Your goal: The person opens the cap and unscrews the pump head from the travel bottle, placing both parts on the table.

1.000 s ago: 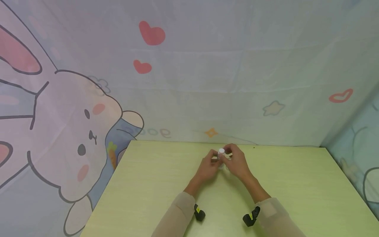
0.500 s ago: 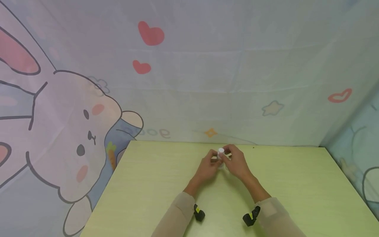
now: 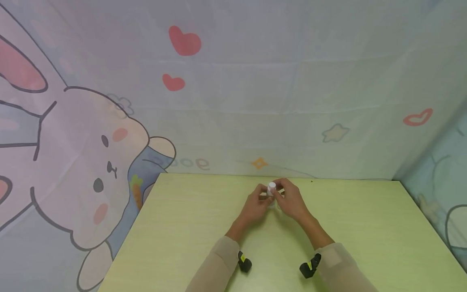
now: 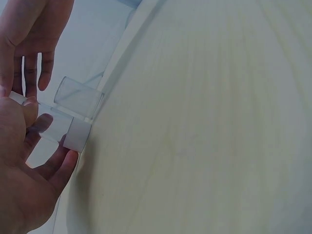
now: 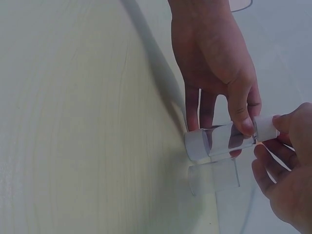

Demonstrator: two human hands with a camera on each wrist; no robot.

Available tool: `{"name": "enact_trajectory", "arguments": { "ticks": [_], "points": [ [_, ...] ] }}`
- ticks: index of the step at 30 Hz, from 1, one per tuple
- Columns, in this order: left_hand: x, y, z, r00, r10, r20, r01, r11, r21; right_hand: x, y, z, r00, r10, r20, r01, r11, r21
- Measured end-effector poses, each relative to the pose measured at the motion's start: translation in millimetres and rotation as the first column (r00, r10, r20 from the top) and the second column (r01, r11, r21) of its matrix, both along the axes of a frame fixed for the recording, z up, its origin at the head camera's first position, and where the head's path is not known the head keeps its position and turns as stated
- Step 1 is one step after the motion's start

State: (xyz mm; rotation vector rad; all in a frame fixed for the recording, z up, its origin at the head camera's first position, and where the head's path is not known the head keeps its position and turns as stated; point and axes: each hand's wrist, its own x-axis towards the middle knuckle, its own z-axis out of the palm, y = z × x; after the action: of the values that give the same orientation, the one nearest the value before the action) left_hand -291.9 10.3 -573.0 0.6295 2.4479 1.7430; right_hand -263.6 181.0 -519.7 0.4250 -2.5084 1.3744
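Near the table's far edge, a clear bottle (image 5: pixel 222 139) stands roughly upright between the two hands. It has a white base (image 4: pixel 78 135) and a white cap (image 3: pixel 271 185). My left hand (image 3: pixel 255 206) grips the bottle's clear body, thumb on one side and fingers on the other. My right hand (image 3: pixel 291 200) pinches the cap at the top between thumb and fingers. Right beside the bottle is a clear cylindrical cup (image 5: pixel 214 176), also visible in the left wrist view. Whether the bottle's base touches the table cannot be told.
The pale yellow-green table (image 3: pixel 189 227) reaches back to a hanging cloth (image 3: pixel 233 121) printed with a rabbit and hearts. Black wrist cameras are strapped at both sleeves. A second cloth (image 3: pixel 445 194) hangs along the right side.
The head view has drifted very slightly. Both hands keep nearly the same place and hold on the bottle and its cap.
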Motion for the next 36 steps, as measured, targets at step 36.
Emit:
{"name": "enact_trajectory", "arguments": {
  "ticks": [36],
  "points": [
    [0.3, -2.1, -0.7, 1.0, -0.003, -0.029, 0.002, 1.0, -0.013, -0.6, -3.2, -1.7, 0.997, -0.077, -0.012, 0.076, 0.996, -0.051]
  ]
}}
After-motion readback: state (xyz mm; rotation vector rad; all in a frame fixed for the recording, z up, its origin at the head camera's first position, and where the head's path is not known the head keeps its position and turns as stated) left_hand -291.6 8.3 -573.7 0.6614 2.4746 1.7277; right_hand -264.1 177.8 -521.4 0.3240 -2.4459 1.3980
